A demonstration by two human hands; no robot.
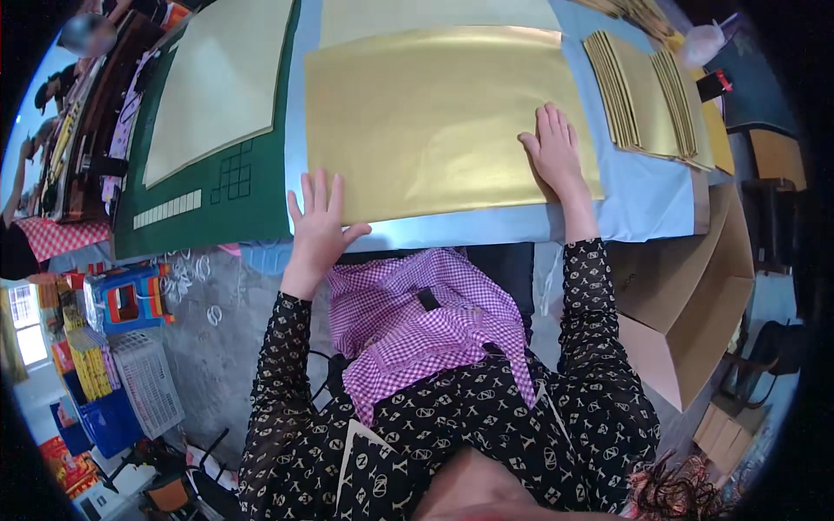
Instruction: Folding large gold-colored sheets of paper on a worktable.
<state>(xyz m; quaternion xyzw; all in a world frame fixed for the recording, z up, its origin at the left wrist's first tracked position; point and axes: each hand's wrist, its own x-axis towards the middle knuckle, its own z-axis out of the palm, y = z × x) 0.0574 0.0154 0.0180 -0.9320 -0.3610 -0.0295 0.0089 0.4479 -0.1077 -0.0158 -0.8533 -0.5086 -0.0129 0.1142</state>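
Note:
A large sheet of gold paper (443,122) lies flat on the light blue table covering (643,204) in front of me. My left hand (320,221) rests at the sheet's near left corner, its fingers spread and partly on the blue covering. Farther right, my right hand (554,152) lies flat on the gold surface near the right edge, fingers stretched out. Neither hand grips anything. Beyond the gold sheet, a paler sheet (434,16) shows along the far side.
Folded gold paper stacks (647,95) stand at the right. On the left, a pile of cream sheets (221,78) lies on a green mat (174,226) with a white strip (167,209). An open cardboard box (686,304) sits beside the table at right; a grey crate (148,382) is lower left.

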